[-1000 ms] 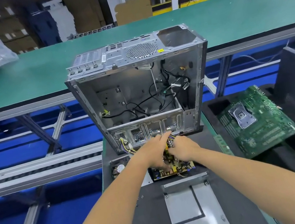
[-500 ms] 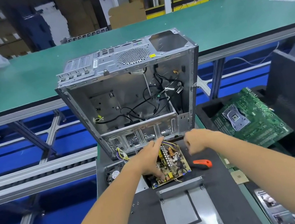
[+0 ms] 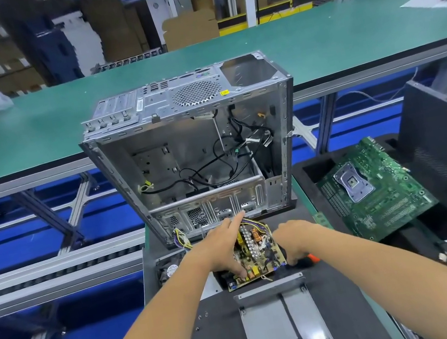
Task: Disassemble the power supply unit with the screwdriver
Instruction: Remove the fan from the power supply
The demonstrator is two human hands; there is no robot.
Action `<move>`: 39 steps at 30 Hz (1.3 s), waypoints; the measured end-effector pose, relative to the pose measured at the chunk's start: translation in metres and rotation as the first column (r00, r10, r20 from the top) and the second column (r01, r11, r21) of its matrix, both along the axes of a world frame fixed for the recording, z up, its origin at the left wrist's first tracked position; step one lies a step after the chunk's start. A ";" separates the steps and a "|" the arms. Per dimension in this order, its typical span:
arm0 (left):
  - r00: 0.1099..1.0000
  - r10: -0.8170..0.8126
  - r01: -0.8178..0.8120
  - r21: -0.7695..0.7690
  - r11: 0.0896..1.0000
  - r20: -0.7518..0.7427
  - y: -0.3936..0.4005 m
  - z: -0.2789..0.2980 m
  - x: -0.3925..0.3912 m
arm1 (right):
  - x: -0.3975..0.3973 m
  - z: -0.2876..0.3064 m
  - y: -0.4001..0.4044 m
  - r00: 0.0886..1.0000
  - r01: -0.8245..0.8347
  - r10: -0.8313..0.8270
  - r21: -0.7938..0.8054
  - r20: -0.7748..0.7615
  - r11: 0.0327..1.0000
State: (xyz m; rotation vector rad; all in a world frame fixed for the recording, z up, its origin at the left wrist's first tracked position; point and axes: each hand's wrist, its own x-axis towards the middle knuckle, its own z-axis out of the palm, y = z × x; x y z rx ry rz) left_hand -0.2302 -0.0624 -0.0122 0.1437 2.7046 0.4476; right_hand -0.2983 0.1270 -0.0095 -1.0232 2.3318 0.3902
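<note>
- Yellow-green circuit board [image 3: 257,256] of the power supply unit lies bare on the black mat [image 3: 215,335], just in front of the open computer case [image 3: 192,151].
- We see the left hand [image 3: 224,247] resting on the board's left edge, index finger extended toward the case, thumb down at the board's near corner.
- We see the right hand [image 3: 295,238] at the board's right edge, fingers curled down onto the screwdriver [image 3: 311,258]; only the orange tip of its handle and a dark section show beneath the hand.
- We cannot tell whether the right hand fully grips the screwdriver or only touches it.
- Coloured wires [image 3: 182,238] run from the board's far-left side toward the case.
- 1 grey metal cover plate [image 3: 285,325] lies on the mat, near the board.
- 1 green motherboard [image 3: 375,190] sits in a black tray [image 3: 314,168] to the right.
</note>
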 end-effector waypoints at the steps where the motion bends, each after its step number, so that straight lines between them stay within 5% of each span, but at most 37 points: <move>1: 1.000 -0.004 0.004 0.005 1.000 -0.005 0.000 0.000 0.000 | 0.001 0.001 -0.001 1.000 -0.013 0.013 0.016 -0.007 1.000; 10: 0.999 0.003 -0.001 0.043 0.999 -0.052 -0.003 -0.004 0.003 | 0.003 0.020 0.008 0.996 0.085 -0.082 0.064 -0.034 0.994; 15: 0.999 -0.004 0.005 0.028 1.000 -0.036 -0.004 -0.005 0.001 | 0.005 0.024 0.022 0.958 0.232 -0.253 0.154 0.134 0.960; 22: 1.000 -0.012 0.012 0.016 1.000 -0.002 -0.001 0.000 0.000 | 0.011 -0.010 0.033 0.790 0.444 -0.501 0.232 0.354 0.865; 35: 0.996 -0.004 -0.008 -0.145 0.989 -0.085 0.007 -0.004 0.005 | 0.022 -0.006 0.040 0.729 0.550 -0.594 0.226 0.341 0.804; 39: 0.991 0.003 -0.037 -0.251 0.967 -0.137 0.012 -0.007 0.008 | 0.021 0.011 0.039 0.805 0.520 -0.525 0.098 0.277 0.848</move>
